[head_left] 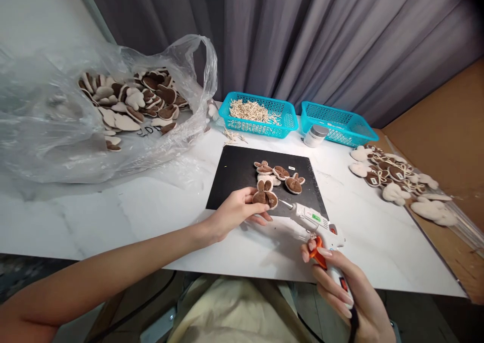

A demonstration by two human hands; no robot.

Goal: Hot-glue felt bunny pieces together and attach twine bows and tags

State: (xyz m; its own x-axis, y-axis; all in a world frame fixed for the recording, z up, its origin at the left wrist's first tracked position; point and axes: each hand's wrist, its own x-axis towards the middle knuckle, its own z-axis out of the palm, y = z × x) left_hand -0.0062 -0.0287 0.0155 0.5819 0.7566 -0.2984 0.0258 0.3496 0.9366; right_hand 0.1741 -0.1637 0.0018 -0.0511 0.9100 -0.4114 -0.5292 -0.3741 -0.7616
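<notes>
My left hand [242,208] is closed on a brown plush bunny head [264,196] with a cream edge, held over the front of a black mat [234,174]. Wrapped round the handle of a white glue gun [312,222] is my right hand [340,282], with fingers at its orange trigger [319,252]. The gun's metal nozzle points left at the bunny's right edge; whether it touches cannot be made out. Just behind, several more plush bunny heads [295,183] lie on the mat, near a small white label [291,168].
At the left, a clear plastic bag [159,156] holds many plush pieces. Behind the mat stand a blue basket [259,129] of small cream bows, another blue basket [340,126] and a lidded jar [316,136]. Finished-looking bunnies with bows [397,174] lie at the right edge beside cardboard [446,116].
</notes>
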